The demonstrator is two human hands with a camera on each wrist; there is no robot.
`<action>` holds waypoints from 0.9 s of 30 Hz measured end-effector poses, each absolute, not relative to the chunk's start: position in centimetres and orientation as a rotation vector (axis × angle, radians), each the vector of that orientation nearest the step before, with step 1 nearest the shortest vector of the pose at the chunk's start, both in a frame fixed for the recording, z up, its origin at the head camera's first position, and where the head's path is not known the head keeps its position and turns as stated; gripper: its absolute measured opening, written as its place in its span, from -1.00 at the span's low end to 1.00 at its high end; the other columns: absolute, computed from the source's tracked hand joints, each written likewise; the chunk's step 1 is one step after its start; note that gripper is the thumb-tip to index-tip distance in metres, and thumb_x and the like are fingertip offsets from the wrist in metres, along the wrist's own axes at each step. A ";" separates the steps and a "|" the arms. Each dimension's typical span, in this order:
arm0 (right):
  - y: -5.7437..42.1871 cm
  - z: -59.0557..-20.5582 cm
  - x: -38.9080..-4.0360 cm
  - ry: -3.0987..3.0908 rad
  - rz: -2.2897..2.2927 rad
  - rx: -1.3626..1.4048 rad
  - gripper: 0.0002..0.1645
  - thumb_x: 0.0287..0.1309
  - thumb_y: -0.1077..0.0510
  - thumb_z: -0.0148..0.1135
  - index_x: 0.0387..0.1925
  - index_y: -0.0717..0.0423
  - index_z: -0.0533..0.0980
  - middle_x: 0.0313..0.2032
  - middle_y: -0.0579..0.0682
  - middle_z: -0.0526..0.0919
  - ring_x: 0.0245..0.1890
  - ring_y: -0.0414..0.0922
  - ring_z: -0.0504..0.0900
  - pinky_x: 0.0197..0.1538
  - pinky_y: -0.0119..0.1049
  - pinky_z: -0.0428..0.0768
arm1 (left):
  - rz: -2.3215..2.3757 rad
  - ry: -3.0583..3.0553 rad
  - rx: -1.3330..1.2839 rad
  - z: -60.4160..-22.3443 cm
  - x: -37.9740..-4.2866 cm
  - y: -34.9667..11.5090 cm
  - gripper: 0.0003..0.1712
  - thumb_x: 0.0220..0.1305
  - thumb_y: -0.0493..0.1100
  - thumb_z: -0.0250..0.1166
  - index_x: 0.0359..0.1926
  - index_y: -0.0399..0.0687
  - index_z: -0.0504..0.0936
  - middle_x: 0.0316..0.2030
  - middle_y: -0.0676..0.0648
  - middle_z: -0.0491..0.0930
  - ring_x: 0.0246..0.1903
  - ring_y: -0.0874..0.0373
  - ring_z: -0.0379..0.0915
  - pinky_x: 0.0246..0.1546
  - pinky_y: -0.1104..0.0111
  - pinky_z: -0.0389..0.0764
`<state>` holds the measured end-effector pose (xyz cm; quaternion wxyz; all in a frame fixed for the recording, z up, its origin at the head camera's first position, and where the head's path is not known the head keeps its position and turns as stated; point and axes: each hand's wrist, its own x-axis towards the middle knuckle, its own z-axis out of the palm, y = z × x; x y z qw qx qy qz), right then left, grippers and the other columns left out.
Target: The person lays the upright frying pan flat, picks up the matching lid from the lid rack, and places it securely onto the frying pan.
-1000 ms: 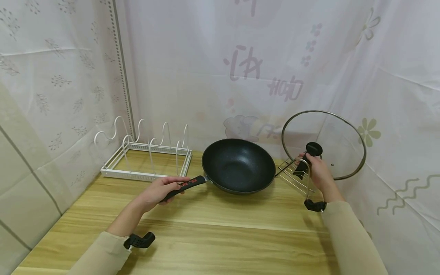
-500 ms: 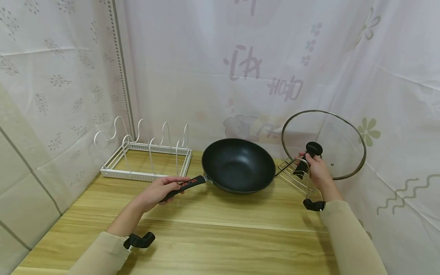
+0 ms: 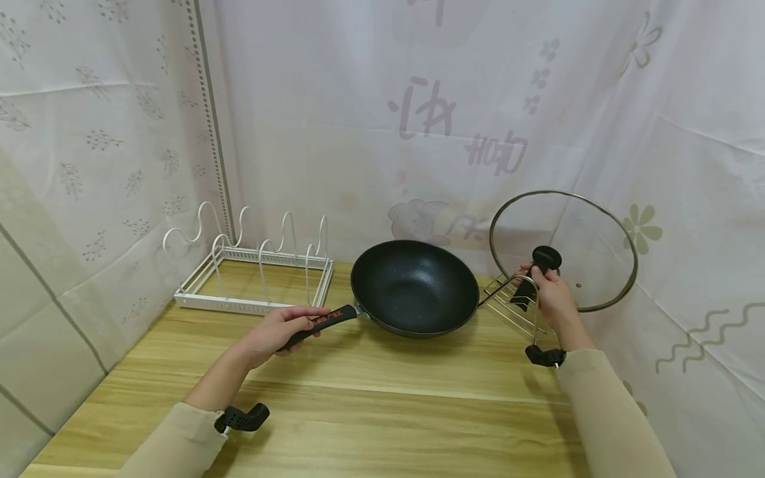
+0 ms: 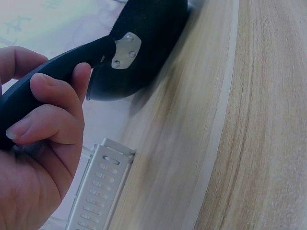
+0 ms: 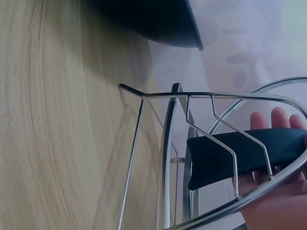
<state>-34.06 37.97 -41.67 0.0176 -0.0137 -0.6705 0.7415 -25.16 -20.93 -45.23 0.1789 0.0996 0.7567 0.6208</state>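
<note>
A black wok (image 3: 415,285) sits at the middle back of the table, its long handle (image 4: 72,57) pointing left. My left hand (image 3: 276,334) grips that handle; the left wrist view shows the fingers curled around it. On the right, a large glass lid (image 3: 597,265) with a metal rim stands tilted up at a silver wire rack (image 5: 165,158). My right hand (image 3: 556,299) holds the lid's black handle (image 5: 230,153), fingers wrapped around it behind the wires. Whether the lid's weight rests on the rack cannot be told.
A white pot rack (image 3: 221,303) with several curved upright dividers stands at the back left. The wooden table (image 3: 382,405) stretches in front. Patterned curtains (image 3: 335,146) hang close behind and at both sides.
Almost nothing differs. My right wrist has shifted very slightly left; the wok, lid and left hand keep their places.
</note>
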 end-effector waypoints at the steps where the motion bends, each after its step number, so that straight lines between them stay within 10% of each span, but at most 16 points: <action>1: 38.0 -41.7 -34.1 -2.078 2.307 -0.050 -0.55 0.73 -0.04 -0.08 0.34 0.16 0.44 -0.14 -0.26 0.85 -0.16 -0.34 0.84 0.07 -0.45 0.75 | 1.755 2.140 0.281 -45.2 -25.1 -20.9 -0.43 0.56 -0.19 0.20 0.53 -0.05 0.57 -0.17 -0.05 0.77 -0.62 0.24 0.27 -0.61 0.44 0.20; 27: 38.2 -39.8 -32.9 -2.074 2.200 -0.079 -0.64 0.72 -0.05 -0.04 0.18 0.08 0.53 -0.19 -0.27 0.81 -0.12 -0.36 0.80 0.00 -0.44 0.74 | 1.754 2.145 0.279 -45.4 -25.3 -21.0 -0.43 0.56 -0.19 0.20 0.52 -0.04 0.58 -0.14 -0.08 0.79 -0.62 0.25 0.27 -0.62 0.45 0.21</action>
